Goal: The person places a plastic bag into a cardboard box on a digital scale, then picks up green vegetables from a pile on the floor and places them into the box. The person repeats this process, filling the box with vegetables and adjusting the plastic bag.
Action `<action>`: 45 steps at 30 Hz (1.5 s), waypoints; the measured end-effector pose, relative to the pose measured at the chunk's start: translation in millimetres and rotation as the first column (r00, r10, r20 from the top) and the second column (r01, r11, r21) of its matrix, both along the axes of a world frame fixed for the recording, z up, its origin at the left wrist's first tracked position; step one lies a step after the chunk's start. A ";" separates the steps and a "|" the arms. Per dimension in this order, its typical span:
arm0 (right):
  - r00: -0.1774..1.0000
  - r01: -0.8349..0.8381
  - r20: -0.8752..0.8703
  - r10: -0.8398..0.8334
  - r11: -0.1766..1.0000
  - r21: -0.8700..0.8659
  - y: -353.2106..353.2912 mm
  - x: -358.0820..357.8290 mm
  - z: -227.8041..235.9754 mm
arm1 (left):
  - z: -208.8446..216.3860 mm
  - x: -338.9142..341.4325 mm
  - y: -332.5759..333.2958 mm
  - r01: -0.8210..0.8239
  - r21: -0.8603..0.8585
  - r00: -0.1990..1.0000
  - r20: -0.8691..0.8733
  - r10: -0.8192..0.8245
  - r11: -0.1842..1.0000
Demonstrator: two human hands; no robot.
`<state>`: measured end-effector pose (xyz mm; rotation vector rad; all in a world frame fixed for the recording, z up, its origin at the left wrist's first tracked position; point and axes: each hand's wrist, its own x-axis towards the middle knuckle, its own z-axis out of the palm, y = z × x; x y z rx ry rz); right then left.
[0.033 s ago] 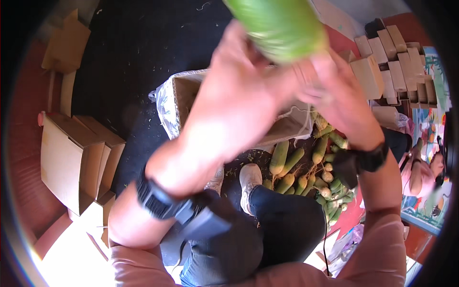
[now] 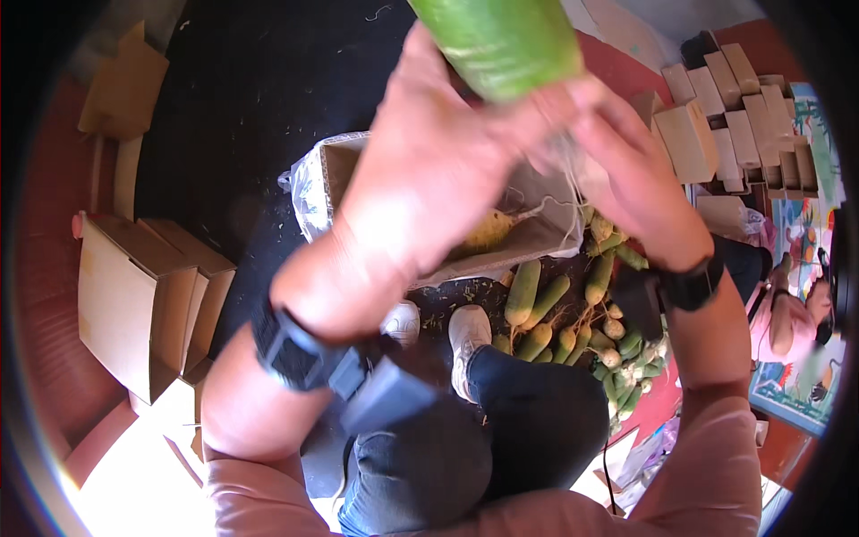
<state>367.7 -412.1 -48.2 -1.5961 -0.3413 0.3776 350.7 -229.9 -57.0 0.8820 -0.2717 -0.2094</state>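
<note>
both hands were raised above the box [image 2: 546,234]: the left hand [image 2: 429,170] wrapped around the green radish [image 2: 497,40], the right hand [image 2: 626,170] pinching at its lower end. one pale radish [image 2: 488,231] lay inside the box, and a radish pile [image 2: 582,322] lay just beside it, by the shoes [image 2: 465,336].

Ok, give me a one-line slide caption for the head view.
Both hands, left hand and right hand, hold a green radish above a plastic-lined cardboard box.

Folded cartons [image 2: 148,300] left; stacked small boxes [image 2: 734,116] right.
</note>
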 end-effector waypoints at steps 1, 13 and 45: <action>0.984 0.024 0.176 0.003 0.988 -0.151 -3.9 5.2 5.2 | -4.6 5.3 -3.4 -0.088 0.060 0.994 0.070 0.084 0.994; 0.769 -0.042 0.282 0.573 0.486 -0.873 -9.6 16.4 34.4 | -61.4 36.3 -1.7 -0.290 0.941 0.805 0.339 -0.486 0.177; 0.451 -0.081 -0.082 0.889 -0.051 -0.995 23.8 52.0 -109.0 | -83.9 -82.7 67.4 -0.484 0.868 0.762 0.357 -0.540 -0.109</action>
